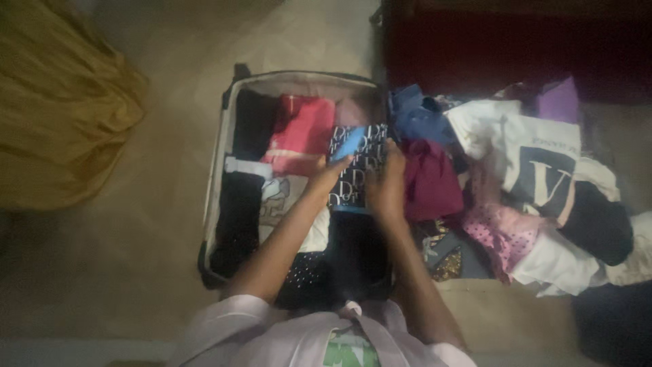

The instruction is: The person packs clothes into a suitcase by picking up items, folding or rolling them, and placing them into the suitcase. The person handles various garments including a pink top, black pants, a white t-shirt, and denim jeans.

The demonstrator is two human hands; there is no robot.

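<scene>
Left hand [331, 171]: fingers closed on a small blue object [348, 143], held tilted above the patterned item.
Right hand [387, 178]: fingers curled, resting against the right edge of the dark patterned item [356, 178]; whether gripping it or only touching, cannot tell.
Blue object: flat, oblong, bright blue; kind not clear from the blur.
Dark patterned item: black with repeated white lettering, lying in the suitcase between both hands.
Suitcase [219, 173]: open on the floor, light lining along its rim, packed with folded clothes.
Red garment [302, 132]: folded, upper middle of the suitcase, just left of the patterned item.
Black garments [241, 211]: stacked along the suitcase's left side.
Maroon garment [431, 180]: just right of the right hand, outside the packed half.
Clothes heap [536, 197]: white, pink, blue and purple pieces, piled to the right.
Mustard fabric [61, 102]: bunched at far left, well apart from the suitcase.
Floor [149, 224]: beige, carpet-like.
</scene>
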